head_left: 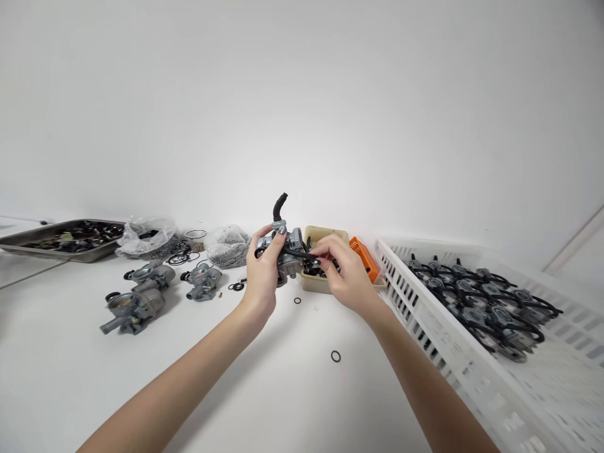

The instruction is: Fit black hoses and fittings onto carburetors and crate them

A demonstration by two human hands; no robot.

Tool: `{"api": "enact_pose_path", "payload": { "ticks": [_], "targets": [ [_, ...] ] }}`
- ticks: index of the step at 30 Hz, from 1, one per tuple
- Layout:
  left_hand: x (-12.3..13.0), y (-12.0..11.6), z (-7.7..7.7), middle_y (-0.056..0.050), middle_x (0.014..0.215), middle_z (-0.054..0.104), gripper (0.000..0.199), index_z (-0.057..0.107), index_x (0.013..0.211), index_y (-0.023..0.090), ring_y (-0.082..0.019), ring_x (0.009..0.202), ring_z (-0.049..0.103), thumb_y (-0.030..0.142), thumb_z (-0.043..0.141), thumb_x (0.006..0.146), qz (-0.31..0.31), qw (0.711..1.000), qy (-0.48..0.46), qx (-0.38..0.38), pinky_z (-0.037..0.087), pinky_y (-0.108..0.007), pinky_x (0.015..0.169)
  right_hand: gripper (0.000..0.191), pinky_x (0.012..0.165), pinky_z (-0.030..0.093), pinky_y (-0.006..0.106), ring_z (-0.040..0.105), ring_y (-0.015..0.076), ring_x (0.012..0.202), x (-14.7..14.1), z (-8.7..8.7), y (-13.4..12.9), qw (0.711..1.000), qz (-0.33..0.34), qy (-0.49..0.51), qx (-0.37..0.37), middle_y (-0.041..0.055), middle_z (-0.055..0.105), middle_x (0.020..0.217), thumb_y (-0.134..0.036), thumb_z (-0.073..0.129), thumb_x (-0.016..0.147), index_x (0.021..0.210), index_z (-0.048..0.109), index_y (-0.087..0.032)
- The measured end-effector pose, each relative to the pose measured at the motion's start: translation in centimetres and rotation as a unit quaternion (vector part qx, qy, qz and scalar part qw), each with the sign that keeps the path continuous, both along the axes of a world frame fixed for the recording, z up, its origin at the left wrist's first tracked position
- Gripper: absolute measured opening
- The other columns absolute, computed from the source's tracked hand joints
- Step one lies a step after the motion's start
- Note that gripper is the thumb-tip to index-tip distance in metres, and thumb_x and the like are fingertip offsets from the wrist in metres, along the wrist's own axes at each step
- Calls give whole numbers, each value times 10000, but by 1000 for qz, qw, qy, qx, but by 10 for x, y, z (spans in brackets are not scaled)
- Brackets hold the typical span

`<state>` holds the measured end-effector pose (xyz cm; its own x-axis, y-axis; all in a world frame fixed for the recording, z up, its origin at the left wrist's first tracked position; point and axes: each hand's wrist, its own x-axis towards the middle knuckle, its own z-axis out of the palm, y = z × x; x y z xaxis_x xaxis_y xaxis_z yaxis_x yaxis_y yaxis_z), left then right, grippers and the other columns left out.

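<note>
Far to my left sits a metal tray [56, 241] of dark parts, then a clear plastic bag [146, 238], a loose tangle of black O-rings [179, 255] and a bag of small grey parts [228, 247]. Nearer me on the white table [198, 384], three bare carburetors lie apart from my work, two of them touching at the left [134, 308] and one just right of them [202, 281].

My left hand [261, 274] is closed around the carburetor [289, 248], holding it up off the table. Its body runs roughly crosswise, and a short black rubber hose [279, 207] points up and tilts slightly right. My right hand [342, 270] comes in from the right, its fingertips [317, 260] pinching a thin black hose [295, 255] that runs across the carburetor.

Just behind my hands stands a beige plastic tub [325, 236] holding dark parts, with an orange plastic piece [364, 259] beside it. Two single O-rings [335, 356] lie on the table below my hands. At the far right, a white slotted crate [425, 302] holds rows of assembled units with looped black hoses [476, 302].
</note>
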<state>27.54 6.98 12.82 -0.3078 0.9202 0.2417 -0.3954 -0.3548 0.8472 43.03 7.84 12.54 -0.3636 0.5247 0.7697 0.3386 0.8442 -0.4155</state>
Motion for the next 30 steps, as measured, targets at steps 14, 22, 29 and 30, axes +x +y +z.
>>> {"api": "enact_pose_path", "payload": {
  "ticks": [14, 22, 29, 30],
  "targets": [
    [7, -5, -6, 50, 629, 577, 481, 581, 1093, 280, -56, 396, 441, 501, 742, 698, -23, 999, 30, -26, 263, -160, 353, 913, 1098, 399, 495, 458, 266, 1330, -11, -6, 5, 902, 233, 145, -334, 114, 407, 1488, -451, 756, 743, 1490, 249, -317],
    [8, -8, -5, 43, 655, 599, 468, 587, 1078, 276, -57, 403, 451, 504, 743, 701, -27, 999, 42, -4, 269, -158, 344, 784, 1044, 455, 492, 550, 290, 1236, -9, -8, 12, 912, 200, 176, -311, 114, 564, 1356, -476, 772, 711, 1396, 449, -273],
    [9, -6, -7, 42, 669, 608, 455, 588, 1065, 282, -62, 419, 478, 504, 747, 701, -29, 999, 38, -7, 267, -146, 339, 686, 976, 516, 461, 615, 262, 1132, -8, -2, 5, 893, 208, 199, -347, 85, 625, 1269, -375, 812, 687, 1304, 526, -286],
    [9, -6, -7, 43, 664, 606, 459, 588, 1070, 283, -60, 412, 473, 507, 745, 702, -28, 999, 39, -10, 261, -146, 336, 681, 983, 512, 463, 614, 261, 1134, -8, -1, 5, 888, 210, 205, -355, 83, 629, 1264, -362, 821, 678, 1291, 535, -284]
  ]
}}
